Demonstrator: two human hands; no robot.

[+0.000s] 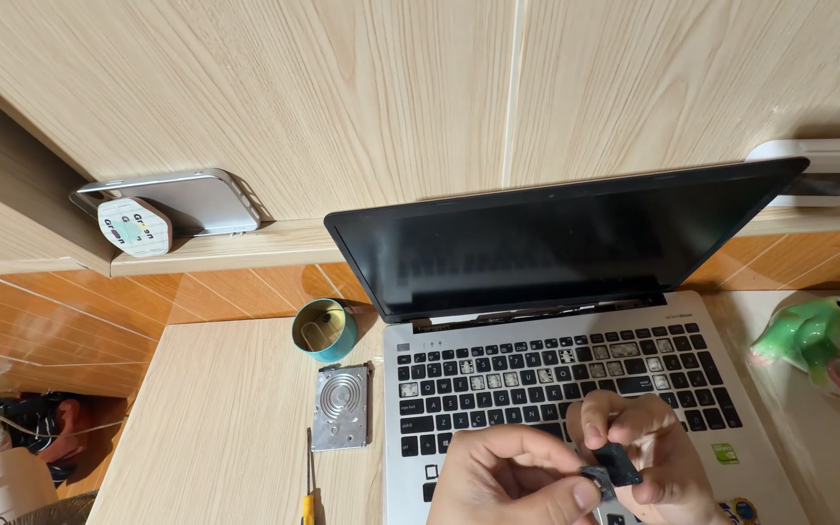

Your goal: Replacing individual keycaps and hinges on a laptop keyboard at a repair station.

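Both hands low in frame, over front half of the laptop (634, 321) keyboard. Left hand (507, 476) curled, thumb tip pressing against a small dark keycap (618, 464). Right hand (648, 442) pinches the same keycap from the other side, fingers (600, 413) bent over its top edge. The keycap sits between the two hands, lifted off the keyboard, tilted, with a paler underside showing at its lower corner. Neither hand spread; both are closed on the piece.

Keyboard: several keys missing in the upper letter rows, pale sockets exposed. Screen dark, lid tilted back against a wood-grain wall.

Left of the laptop on the pale desk (216, 428): bare silver hard drive (341, 407) lying flat, just beside the laptop edge. Behind it, teal tape roll (324, 331). In front of the drive, a screwdriver (310, 491) with yellow handle, partly cut off by the frame edge.

On the ledge above, a phone (192, 202) leans on the wall. Far right, green ceramic figure (819, 342).
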